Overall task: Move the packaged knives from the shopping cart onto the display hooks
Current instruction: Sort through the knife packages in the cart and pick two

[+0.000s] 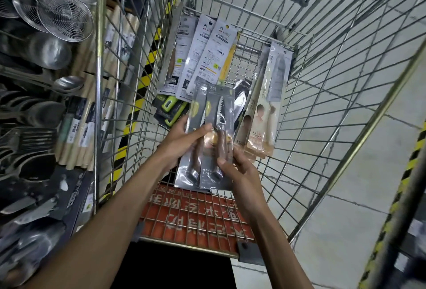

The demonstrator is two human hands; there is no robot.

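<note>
Left hand (182, 139) clamps and right hand (242, 169) pinches two dark knife packs (219, 109) above the cart (99, 104) — light, stiff, slick-faced cards, I judge; grip low by the handles, leaving the top edge free.

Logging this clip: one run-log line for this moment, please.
stage: pickup | left hand: grips dark knife packs | right hand: grips them too | shopping cart: white knife packs inside

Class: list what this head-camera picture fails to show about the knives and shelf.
Head view:
1. Print on the dark knife packs: too small to read.
2. Green-handled item: partly covered by white packs.
3. Display hooks: not distinguishable; left shelf goods blurred.
</note>
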